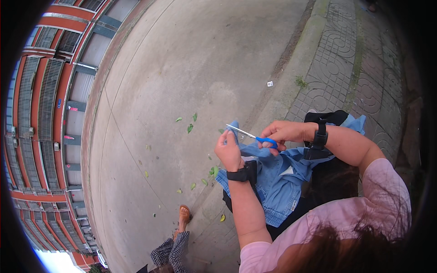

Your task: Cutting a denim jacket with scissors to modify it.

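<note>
A light-blue denim garment lies bunched across my lap, its gathered hem toward me and a white label near that edge. My left hand pinches a raised bit of the denim between its fingers. Blue-handled scissors are in my right hand, fingers in the handle loops. Their silver blades point left and reach the raised cloth beside my left fingertips. Whether the blades are parted is too small to tell. Each wrist wears a black strap with a dark device.
Green and yellow leaves are scattered on the concrete ground ahead. A curb and patterned paving run along the right. Another person's sandalled foot and patterned trousers show at the lower left. Red-and-grey buildings line the far left.
</note>
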`<state>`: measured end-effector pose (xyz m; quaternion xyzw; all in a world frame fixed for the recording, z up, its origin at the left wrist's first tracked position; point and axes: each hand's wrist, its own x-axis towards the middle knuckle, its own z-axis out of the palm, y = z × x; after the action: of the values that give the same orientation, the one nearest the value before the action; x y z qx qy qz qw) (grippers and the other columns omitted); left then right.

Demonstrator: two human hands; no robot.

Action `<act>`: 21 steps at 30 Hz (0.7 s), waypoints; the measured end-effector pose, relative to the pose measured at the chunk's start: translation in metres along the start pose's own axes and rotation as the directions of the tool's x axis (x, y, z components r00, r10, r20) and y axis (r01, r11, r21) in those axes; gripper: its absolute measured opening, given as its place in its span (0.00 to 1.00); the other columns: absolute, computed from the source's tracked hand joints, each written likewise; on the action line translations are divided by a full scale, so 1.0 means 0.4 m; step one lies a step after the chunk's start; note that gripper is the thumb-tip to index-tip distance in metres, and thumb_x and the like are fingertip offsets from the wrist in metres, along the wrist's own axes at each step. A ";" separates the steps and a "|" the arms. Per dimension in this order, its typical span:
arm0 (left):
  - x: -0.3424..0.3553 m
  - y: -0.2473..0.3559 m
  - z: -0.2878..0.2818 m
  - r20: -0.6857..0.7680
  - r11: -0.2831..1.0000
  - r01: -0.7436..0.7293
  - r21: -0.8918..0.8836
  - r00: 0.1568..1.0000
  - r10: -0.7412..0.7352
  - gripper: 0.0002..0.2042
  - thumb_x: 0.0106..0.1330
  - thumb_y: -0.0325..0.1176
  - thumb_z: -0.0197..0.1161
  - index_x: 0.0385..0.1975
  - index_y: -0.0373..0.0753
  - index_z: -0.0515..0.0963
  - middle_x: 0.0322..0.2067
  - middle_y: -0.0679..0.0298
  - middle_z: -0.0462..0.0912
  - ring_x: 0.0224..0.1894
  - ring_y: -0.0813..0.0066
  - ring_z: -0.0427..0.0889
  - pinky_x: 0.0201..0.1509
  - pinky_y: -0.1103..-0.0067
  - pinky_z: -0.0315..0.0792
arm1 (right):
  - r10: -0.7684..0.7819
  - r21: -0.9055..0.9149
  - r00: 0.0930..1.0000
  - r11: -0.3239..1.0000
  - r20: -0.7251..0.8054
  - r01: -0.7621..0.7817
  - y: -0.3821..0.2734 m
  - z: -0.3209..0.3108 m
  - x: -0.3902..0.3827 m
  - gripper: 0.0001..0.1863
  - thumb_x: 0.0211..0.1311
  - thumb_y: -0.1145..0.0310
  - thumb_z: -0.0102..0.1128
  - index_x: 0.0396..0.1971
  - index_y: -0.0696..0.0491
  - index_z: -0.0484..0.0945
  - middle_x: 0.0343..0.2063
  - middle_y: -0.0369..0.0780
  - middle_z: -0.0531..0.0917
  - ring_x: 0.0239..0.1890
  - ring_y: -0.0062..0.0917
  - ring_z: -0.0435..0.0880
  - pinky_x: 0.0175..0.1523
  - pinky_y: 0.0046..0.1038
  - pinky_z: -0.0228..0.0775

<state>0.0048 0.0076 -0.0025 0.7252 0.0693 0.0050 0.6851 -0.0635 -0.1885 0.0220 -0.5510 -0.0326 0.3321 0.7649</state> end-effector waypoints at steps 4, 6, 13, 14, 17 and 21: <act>0.004 -0.007 -0.001 0.025 0.999 -0.012 0.039 1.000 0.011 0.11 0.62 0.27 0.57 0.40 0.26 0.75 0.34 0.59 0.80 0.35 0.76 0.78 0.38 0.81 0.72 | 0.013 -0.026 1.000 1.000 0.024 -0.012 0.006 -0.009 0.003 0.16 0.56 0.59 0.60 0.40 0.54 0.78 0.19 0.38 0.80 0.15 0.13 0.71 0.23 0.14 0.60; 0.003 -0.005 0.000 0.026 0.999 0.001 0.032 1.000 -0.001 0.11 0.61 0.27 0.58 0.39 0.26 0.76 0.33 0.60 0.80 0.34 0.77 0.78 0.37 0.82 0.72 | 0.002 -0.020 1.000 1.000 0.020 -0.002 0.007 -0.009 0.002 0.16 0.56 0.59 0.59 0.40 0.55 0.78 0.19 0.37 0.80 0.15 0.13 0.71 0.23 0.15 0.60; -0.009 0.009 0.000 0.060 0.994 -0.034 0.103 0.998 0.028 0.10 0.62 0.30 0.58 0.38 0.28 0.77 0.30 0.64 0.79 0.31 0.81 0.75 0.35 0.84 0.69 | -0.004 -0.004 1.000 1.000 0.021 0.004 0.011 -0.014 0.007 0.18 0.57 0.58 0.59 0.40 0.57 0.77 0.19 0.38 0.80 0.15 0.14 0.71 0.22 0.15 0.61; -0.009 0.009 0.001 0.064 0.994 -0.033 0.103 0.998 0.026 0.10 0.62 0.30 0.58 0.37 0.29 0.76 0.30 0.64 0.79 0.31 0.81 0.75 0.34 0.84 0.69 | -0.010 0.032 1.000 0.999 0.025 0.010 0.015 -0.018 0.008 0.18 0.57 0.58 0.59 0.40 0.57 0.77 0.19 0.39 0.80 0.15 0.14 0.71 0.22 0.15 0.61; -0.006 0.006 0.001 0.071 0.996 -0.041 0.075 0.997 0.036 0.09 0.63 0.29 0.57 0.37 0.29 0.76 0.29 0.66 0.78 0.31 0.82 0.74 0.34 0.84 0.69 | -0.041 0.125 0.999 0.992 0.035 0.036 0.019 -0.023 0.011 0.19 0.57 0.58 0.59 0.41 0.58 0.77 0.19 0.39 0.80 0.14 0.15 0.70 0.21 0.16 0.61; -0.003 0.005 0.006 0.067 0.996 -0.088 0.031 0.994 0.086 0.08 0.64 0.29 0.55 0.37 0.31 0.75 0.29 0.67 0.77 0.30 0.83 0.74 0.33 0.84 0.68 | -0.069 0.212 0.996 0.976 0.050 0.057 0.019 -0.026 0.014 0.19 0.57 0.58 0.59 0.41 0.59 0.77 0.19 0.40 0.79 0.14 0.15 0.70 0.21 0.17 0.61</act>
<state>0.0039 0.0049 -0.0005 0.7388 0.0151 0.0098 0.6737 -0.0584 -0.1925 0.0095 -0.4558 -0.0366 0.3248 0.8279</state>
